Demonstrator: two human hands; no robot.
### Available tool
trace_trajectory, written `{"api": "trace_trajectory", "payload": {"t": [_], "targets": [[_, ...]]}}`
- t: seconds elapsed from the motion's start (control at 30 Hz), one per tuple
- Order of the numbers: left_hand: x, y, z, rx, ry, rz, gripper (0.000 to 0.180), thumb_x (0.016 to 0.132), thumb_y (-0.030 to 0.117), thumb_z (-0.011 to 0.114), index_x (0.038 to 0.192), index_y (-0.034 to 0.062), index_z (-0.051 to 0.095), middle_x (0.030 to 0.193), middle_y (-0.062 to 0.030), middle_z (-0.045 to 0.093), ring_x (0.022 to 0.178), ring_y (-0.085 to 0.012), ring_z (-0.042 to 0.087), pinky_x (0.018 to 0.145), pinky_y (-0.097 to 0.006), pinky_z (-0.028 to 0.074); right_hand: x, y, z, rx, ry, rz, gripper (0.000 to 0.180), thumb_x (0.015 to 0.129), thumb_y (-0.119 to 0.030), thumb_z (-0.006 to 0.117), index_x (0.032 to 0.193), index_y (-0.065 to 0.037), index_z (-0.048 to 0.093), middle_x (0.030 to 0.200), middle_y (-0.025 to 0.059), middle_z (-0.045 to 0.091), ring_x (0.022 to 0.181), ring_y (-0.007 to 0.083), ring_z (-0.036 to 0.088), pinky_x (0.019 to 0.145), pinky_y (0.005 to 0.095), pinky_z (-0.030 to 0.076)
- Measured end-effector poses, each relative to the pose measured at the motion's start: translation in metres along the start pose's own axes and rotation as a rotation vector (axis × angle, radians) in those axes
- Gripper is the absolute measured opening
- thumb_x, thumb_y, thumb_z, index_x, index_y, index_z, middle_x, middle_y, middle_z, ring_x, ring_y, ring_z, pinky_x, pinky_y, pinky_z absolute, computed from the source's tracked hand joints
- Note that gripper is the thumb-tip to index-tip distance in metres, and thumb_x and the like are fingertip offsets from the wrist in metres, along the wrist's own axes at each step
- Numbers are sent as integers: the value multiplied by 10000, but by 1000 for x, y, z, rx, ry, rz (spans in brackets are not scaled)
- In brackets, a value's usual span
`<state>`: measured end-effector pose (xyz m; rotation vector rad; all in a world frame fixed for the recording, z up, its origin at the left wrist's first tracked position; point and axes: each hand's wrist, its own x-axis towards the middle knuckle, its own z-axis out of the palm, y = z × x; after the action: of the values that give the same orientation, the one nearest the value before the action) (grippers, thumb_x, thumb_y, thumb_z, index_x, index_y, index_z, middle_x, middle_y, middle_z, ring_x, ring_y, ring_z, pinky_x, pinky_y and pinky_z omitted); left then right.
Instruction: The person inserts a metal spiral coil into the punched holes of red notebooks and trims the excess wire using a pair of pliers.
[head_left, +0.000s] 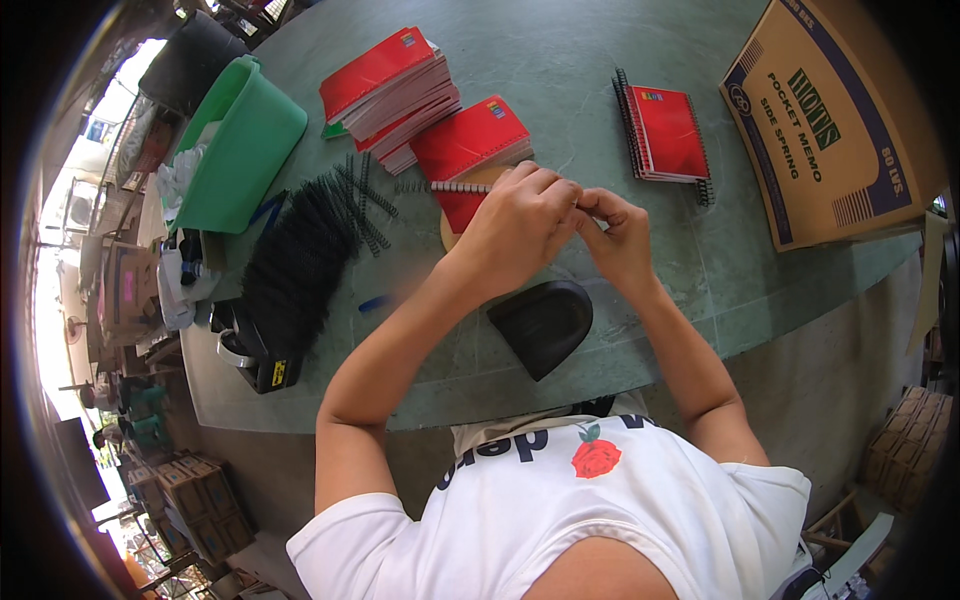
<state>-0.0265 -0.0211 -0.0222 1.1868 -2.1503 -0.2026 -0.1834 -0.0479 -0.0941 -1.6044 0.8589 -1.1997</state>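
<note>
A red notebook [459,209] lies in front of me on a round tan board [448,238], with a black spiral coil [415,187] running along its far edge and sticking out to the left. My left hand [522,222] is closed over the right part of that notebook and its coil edge. Close against it, my right hand [618,240] pinches with thumb and forefinger; what lies between the fingertips is hidden. Beyond my hands, loose red notebooks [470,135] form a stack next to a taller stack [385,80]. Black spiral coils [300,250] are heaped on the left.
Coil-bound red notebooks [668,135] sit to the right, near a large cardboard box [830,130]. A dark rounded block [541,328] lies close to me. Leftward are a blue pen [375,303], a tape dispenser [265,350] and a green bin [262,140].
</note>
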Motion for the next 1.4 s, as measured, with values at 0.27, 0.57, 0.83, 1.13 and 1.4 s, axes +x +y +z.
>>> {"api": "trace_trajectory", "payload": {"t": [0.27,0.57,0.83,1.13,1.4], "targets": [[-3,1,-5,84,32,-79,129,752,50,656,875,45,617,827,-98,617,836,-291,580,690,-362,472,-4,-10,5,-118,-10,-79,157,828,-47,665,970,19,656,850,109,688,803,103,638,706,244,496],[-19,-12,-47,269,-200,-228,254,764,68,666,1016,68,629,999,-101,633,977,-306,574,831,-396,446,3,-22,-20,-308,140,-204,345,782,28,660,1122,-5,615,1098,114,654,985,170,622,850,271,481],[-19,-23,-61,288,262,-246,370,817,163,682,1174,97,610,1191,-141,582,1093,-313,542,932,-393,427,63,-24,-105,-987,121,-346,429,941,-220,481,1324,-27,476,1329,188,494,1297,319,409,1099,410,282],[-54,-51,-56,182,243,-371,225,820,64,630,1042,52,657,1025,-141,627,963,-304,578,843,-372,463,40,33,-89,-1342,-116,-221,592,970,-464,356,1423,-82,344,1474,109,341,1388,282,264,1141,426,163],[-90,-114,-98,103,361,-911,196,831,151,617,964,18,672,929,-165,662,840,-280,657,747,-334,499,59,5,-89,-1048,-86,-221,371,944,-287,486,1228,-62,561,1261,111,560,1171,291,515,1002,390,381]]}}
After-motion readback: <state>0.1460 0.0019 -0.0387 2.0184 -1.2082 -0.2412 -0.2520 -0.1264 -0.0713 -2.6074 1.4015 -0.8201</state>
